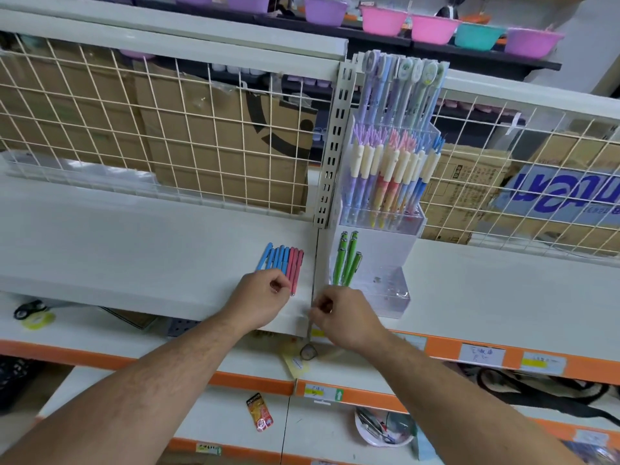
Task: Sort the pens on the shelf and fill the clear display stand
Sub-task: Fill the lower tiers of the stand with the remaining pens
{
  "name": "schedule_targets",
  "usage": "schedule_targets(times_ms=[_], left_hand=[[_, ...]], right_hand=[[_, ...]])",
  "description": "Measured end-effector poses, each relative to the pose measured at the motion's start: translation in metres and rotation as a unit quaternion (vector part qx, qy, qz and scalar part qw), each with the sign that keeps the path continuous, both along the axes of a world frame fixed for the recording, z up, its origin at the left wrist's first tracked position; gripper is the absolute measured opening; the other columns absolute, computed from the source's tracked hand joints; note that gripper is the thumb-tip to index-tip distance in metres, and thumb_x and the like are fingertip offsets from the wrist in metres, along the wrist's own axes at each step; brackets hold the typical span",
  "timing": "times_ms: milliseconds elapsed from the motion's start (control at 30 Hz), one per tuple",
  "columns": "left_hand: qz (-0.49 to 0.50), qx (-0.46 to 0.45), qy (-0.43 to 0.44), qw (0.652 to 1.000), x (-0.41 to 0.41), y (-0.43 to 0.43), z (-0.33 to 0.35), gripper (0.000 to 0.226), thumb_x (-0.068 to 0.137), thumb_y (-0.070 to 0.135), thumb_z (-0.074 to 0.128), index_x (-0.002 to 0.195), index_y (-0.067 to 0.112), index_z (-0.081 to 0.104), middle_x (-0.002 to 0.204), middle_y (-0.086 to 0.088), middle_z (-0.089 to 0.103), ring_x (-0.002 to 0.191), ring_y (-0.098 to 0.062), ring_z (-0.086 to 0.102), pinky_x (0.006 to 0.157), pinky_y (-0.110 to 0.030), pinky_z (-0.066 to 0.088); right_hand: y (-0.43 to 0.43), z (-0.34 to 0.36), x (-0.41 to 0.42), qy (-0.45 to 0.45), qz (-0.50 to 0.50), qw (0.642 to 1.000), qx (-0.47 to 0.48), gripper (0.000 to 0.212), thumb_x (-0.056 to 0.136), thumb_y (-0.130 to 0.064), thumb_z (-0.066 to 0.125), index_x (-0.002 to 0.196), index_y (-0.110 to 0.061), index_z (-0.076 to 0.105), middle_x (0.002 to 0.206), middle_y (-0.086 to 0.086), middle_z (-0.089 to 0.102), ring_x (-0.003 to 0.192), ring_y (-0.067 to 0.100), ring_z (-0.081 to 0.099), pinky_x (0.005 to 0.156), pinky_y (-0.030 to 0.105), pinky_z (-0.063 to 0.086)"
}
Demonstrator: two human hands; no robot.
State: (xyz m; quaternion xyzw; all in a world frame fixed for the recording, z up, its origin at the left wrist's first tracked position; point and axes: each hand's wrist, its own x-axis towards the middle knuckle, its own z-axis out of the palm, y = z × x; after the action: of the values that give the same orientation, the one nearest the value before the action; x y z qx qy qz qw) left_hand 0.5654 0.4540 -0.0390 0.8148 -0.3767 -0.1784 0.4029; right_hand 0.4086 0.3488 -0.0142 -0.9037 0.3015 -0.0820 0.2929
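Pen count first. A tidy row of pens lies flat on the white shelf [134, 236], right around the middle of the view: five blue pens [273, 260], then three pink pens [296, 266] on their 3 o'clock side, all touching side by side.

The clear stand [380, 260] sits just past the shelf seam, at 3 o'clock from that row. Its low front tier has four green pens [349, 260] as far as I can count, leaning upright. The tiers behind are packed with pastel pens, too many and too overlapped to count.

The left hand [265, 295] is at the 6 o'clock end of the blue and pink row, fingers curled over the near tips. I can't tell if its grip is actually clamped on any of them. The right hand [344, 315] is curled up at the 6 o'clock end of the green pens, whose bottoms disappear behind it, so I can't tell on that grip either.

Room stuff: it's a shop aisle, with a wire grid [201, 135] at the back of the shelf and cardboard boxes [214, 156] behind it. Seven plastic bowls [382, 21] run along 12 to 1 o'clock: four purple, two pink, one teal. The shelves below have orange edges, and there's one tape roll [33, 317] at 9 o'clock.
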Motion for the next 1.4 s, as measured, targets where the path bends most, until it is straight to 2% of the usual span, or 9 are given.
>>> schedule_targets(times_ms=[200, 400, 533, 667, 867, 1000, 1100, 1167, 1400], left_hand=[[0.052, 0.046, -0.067, 0.995, 0.040, 0.012, 0.002, 0.011, 0.087, 0.018, 0.062, 0.079, 0.024, 0.065, 0.077, 0.010, 0.067, 0.075, -0.009, 0.064, 0.070, -0.027, 0.055], [0.064, 0.089, -0.078, 0.991, 0.065, 0.003, 0.000, 0.004, 0.087, 0.027, 0.063, 0.088, 0.023, 0.064, 0.084, 0.006, 0.067, 0.077, -0.016, 0.062, 0.071, -0.030, 0.054], [0.032, 0.143, -0.119, 0.982, 0.069, -0.014, 0.003, 0.031, 0.087, 0.043, 0.068, 0.099, 0.017, 0.058, 0.092, 0.000, 0.064, 0.082, -0.020, 0.059, 0.067, -0.032, 0.047], [0.021, 0.195, -0.136, 0.971, 0.072, -0.026, 0.005, 0.043, 0.081, 0.051, 0.073, 0.093, 0.019, 0.049, 0.092, -0.001, 0.059, 0.074, -0.016, 0.054, 0.053, -0.028, 0.033], [0.024, 0.250, -0.128, 0.959, 0.083, -0.036, 0.011, 0.024, 0.076, 0.017, 0.071, 0.093, 0.012, 0.054, 0.090, -0.003, 0.060, 0.070, -0.019, 0.056, 0.045, -0.025, 0.032], [0.016, 0.286, -0.156, 0.945, 0.084, -0.041, 0.012, 0.030, 0.079, 0.013, 0.067, 0.107, 0.010, 0.057, 0.106, -0.007, 0.065, 0.093, -0.025, 0.065, 0.064, -0.026, 0.042], [0.002, 0.318, -0.170, 0.933, 0.086, -0.044, 0.015, 0.036, 0.081, 0.007, 0.063, 0.117, 0.007, 0.058, 0.111, -0.009, 0.066, 0.101, -0.026, 0.065, 0.068, -0.027, 0.044], [-0.008, 0.333, -0.170, 0.927, 0.088, -0.044, 0.017, 0.041, 0.082, 0.004, 0.059, 0.123, 0.008, 0.058, 0.107, -0.006, 0.065, 0.097, -0.025, 0.065, 0.068, -0.028, 0.045], [-0.018, 0.365, -0.172, 0.915, 0.088, -0.037, 0.021, 0.034, 0.082, 0.010, 0.055, 0.115, 0.012, 0.060, 0.080, -0.001, 0.061, 0.063, -0.015, 0.060, 0.054, -0.027, 0.049]], right_hand=[[0.022, -0.003, 0.042, 0.020, 0.032, 0.999, -0.014, 0.020, 0.095, -0.030, 0.062, 0.109, -0.016, 0.068, 0.099, 0.000, 0.069, 0.088, 0.017, 0.064, 0.079, 0.034, 0.056], [0.020, -0.003, 0.078, 0.022, -0.010, 0.999, -0.041, 0.010, 0.093, -0.021, 0.059, 0.097, -0.014, 0.063, 0.091, 0.005, 0.067, 0.081, 0.025, 0.061, 0.070, 0.032, 0.052], [0.015, -0.003, 0.092, 0.015, -0.033, 0.999, -0.035, 0.011, 0.088, -0.018, 0.058, 0.095, -0.011, 0.063, 0.088, 0.006, 0.068, 0.079, 0.027, 0.063, 0.066, 0.032, 0.049], [0.009, -0.003, 0.100, -0.004, -0.051, 0.998, -0.027, 0.011, 0.090, -0.016, 0.058, 0.096, -0.013, 0.067, 0.089, 0.005, 0.069, 0.078, 0.026, 0.064, 0.070, 0.035, 0.054], [0.001, -0.005, 0.107, 0.001, -0.058, 0.998, -0.034, 0.012, 0.093, -0.017, 0.059, 0.098, -0.012, 0.068, 0.093, 0.006, 0.071, 0.083, 0.026, 0.065, 0.075, 0.036, 0.056], [0.000, -0.004, 0.112, 0.001, -0.053, 0.998, -0.036, 0.013, 0.094, -0.018, 0.057, 0.095, -0.011, 0.067, 0.091, 0.007, 0.070, 0.080, 0.024, 0.062, 0.070, 0.034, 0.053], [-0.001, -0.003, 0.114, 0.000, -0.051, 0.998, -0.045, 0.012, 0.094, -0.020, 0.057, 0.094, -0.014, 0.068, 0.091, 0.005, 0.070, 0.077, 0.021, 0.057, 0.066, 0.028, 0.046], [-0.002, -0.002, 0.114, -0.002, -0.051, 0.998, -0.043, 0.012, 0.094, -0.020, 0.058, 0.096, -0.015, 0.068, 0.092, 0.003, 0.071, 0.080, 0.021, 0.061, 0.069, 0.028, 0.048], [-0.002, -0.003, 0.111, 0.016, -0.044, 0.998, -0.031, 0.014, 0.094, -0.023, 0.056, 0.095, -0.017, 0.069, 0.092, 0.003, 0.071, 0.083, 0.023, 0.066, 0.076, 0.038, 0.058]])
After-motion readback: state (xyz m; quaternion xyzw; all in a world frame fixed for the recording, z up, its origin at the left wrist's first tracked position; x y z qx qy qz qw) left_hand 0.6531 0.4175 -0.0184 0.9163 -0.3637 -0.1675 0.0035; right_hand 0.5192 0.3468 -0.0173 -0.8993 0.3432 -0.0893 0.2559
